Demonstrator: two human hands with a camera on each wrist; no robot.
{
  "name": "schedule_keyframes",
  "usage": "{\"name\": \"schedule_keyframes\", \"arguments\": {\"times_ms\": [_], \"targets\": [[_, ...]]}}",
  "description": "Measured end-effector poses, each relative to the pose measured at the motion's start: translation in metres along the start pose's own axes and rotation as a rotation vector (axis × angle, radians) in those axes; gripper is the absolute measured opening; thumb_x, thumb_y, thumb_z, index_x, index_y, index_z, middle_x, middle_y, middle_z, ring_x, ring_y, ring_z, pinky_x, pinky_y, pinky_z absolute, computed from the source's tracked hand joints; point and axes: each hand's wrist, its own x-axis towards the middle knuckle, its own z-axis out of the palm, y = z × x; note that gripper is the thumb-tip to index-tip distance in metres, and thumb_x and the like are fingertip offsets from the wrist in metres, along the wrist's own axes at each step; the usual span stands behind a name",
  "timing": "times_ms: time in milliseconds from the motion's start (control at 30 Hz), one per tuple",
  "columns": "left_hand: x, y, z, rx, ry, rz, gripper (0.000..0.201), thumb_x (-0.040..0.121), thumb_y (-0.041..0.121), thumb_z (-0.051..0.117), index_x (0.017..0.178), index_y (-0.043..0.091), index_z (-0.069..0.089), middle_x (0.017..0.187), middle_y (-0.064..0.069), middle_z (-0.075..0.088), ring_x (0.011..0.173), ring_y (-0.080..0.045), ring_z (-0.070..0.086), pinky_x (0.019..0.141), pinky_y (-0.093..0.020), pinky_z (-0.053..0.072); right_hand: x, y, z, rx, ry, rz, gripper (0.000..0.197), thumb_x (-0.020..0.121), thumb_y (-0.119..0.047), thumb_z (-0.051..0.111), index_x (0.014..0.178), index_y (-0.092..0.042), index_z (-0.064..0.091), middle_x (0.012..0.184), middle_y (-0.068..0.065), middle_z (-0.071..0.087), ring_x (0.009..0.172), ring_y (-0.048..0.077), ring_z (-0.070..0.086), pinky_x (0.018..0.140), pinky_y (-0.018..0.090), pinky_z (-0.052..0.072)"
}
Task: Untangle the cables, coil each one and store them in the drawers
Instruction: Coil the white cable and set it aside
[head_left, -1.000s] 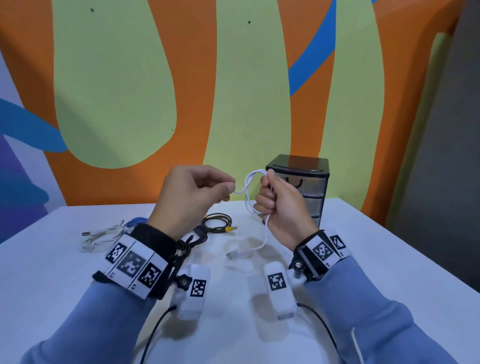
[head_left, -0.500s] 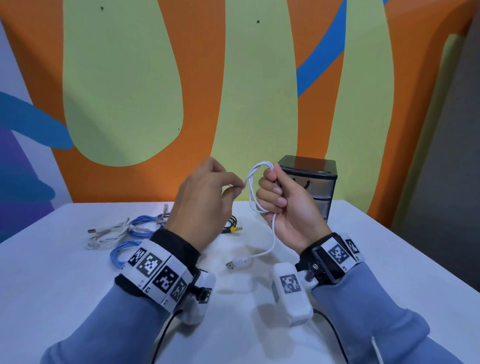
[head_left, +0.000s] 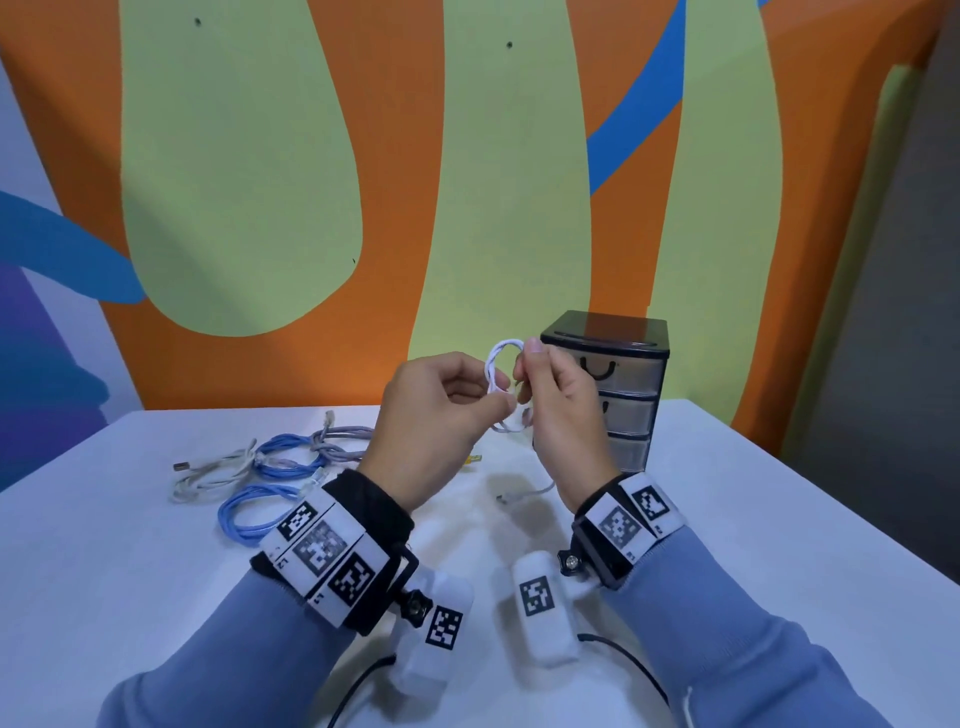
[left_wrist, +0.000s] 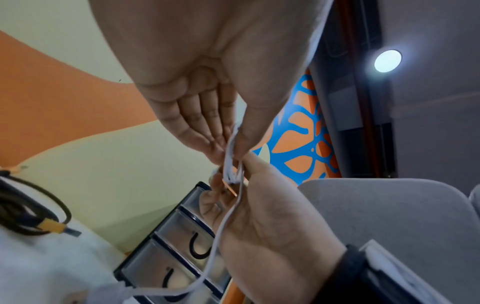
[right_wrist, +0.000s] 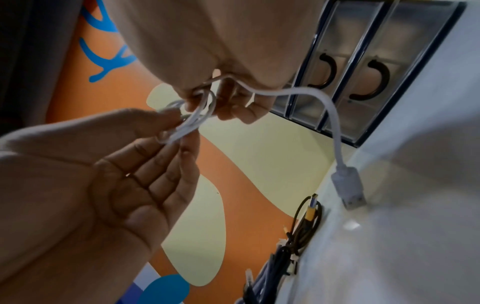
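Above the table's middle, both hands wind the white cable into a small coil.

The right hand (head_left: 558, 410) pinches the white cable (head_left: 500, 384) loops upright so they cannot spring apart; the left hand (head_left: 436, 415) nips the strand between thumb and forefinger, other fingers loose, likely feeding the next turn. The tail hangs to its USB plug (right_wrist: 350, 189) on the table (head_left: 779, 519). The drawers (head_left: 618, 395) wait shut at the far edge; blue cables (head_left: 260, 512) lie towards the left edge.

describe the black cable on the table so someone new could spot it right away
Start at the small drawer unit at the back of the white table. Left of it, mostly behind the left hand, lies the black cable, coiled. Only it has a yellow plug; its neighbours are blue, grey or white.
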Motion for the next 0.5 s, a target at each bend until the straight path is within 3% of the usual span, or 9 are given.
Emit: {"name": "schedule_keyframes", "arguments": {"times_ms": [133, 267, 400, 500], "targets": [[0.000, 0.006, -0.003, -0.125, 0.071, -0.039, 0.041, 0.088, 0.004, 0.081, 0.122, 0.022, 0.066, 0.082, -0.012, 0.079, 0.077, -0.018, 0.070, 0.081, -0.032, 0.055, 0.001, 0.004, -0.001, -0.040, -0.006, -0.049, 0.044, 0.109, -0.044, 0.047, 0.077, -0.017, 0.059, 0.074, 0.006, 0.047, 0.065, 0.021, 0.040, 0.064, 0.037, 0.034], [0.003, 0.006, -0.005, -0.196, 0.130, -0.039, 0.045, 0.089, 0.002, 0.080, 0.127, 0.022, 0.066, 0.079, -0.007, 0.077, 0.078, -0.020, 0.068, 0.089, -0.038, 0.055, 0.001, 0.006, -0.001, -0.059, -0.072, -0.050, 0.042, 0.109, -0.042, 0.051, 0.080, -0.015, 0.064, 0.064, -0.004, 0.044, 0.060, 0.018, 0.037, 0.061, 0.036, 0.031], [0.010, 0.005, -0.011, -0.441, 0.173, -0.115, 0.044, 0.093, -0.004, 0.071, 0.131, 0.015, 0.064, 0.086, -0.011, 0.075, 0.075, -0.021, 0.064, 0.080, -0.036, 0.052, 0.001, 0.005, -0.001, -0.109, -0.171, -0.080, 0.036, 0.109, -0.036, 0.053, 0.084, -0.015, 0.068, 0.069, -0.015, 0.054, 0.063, 0.007, 0.044, 0.066, 0.033, 0.037], [0.012, 0.006, -0.015, -0.712, 0.161, -0.209, 0.042, 0.096, -0.007, 0.058, 0.134, 0.010, 0.063, 0.082, -0.012, 0.068, 0.070, -0.019, 0.056, 0.072, -0.031, 0.047, 0.002, 0.005, -0.002, -0.144, -0.208, -0.071, 0.032, 0.110, -0.033, 0.051, 0.086, -0.020, 0.067, 0.071, -0.020, 0.060, 0.070, 0.007, 0.052, 0.071, 0.038, 0.047]]}}
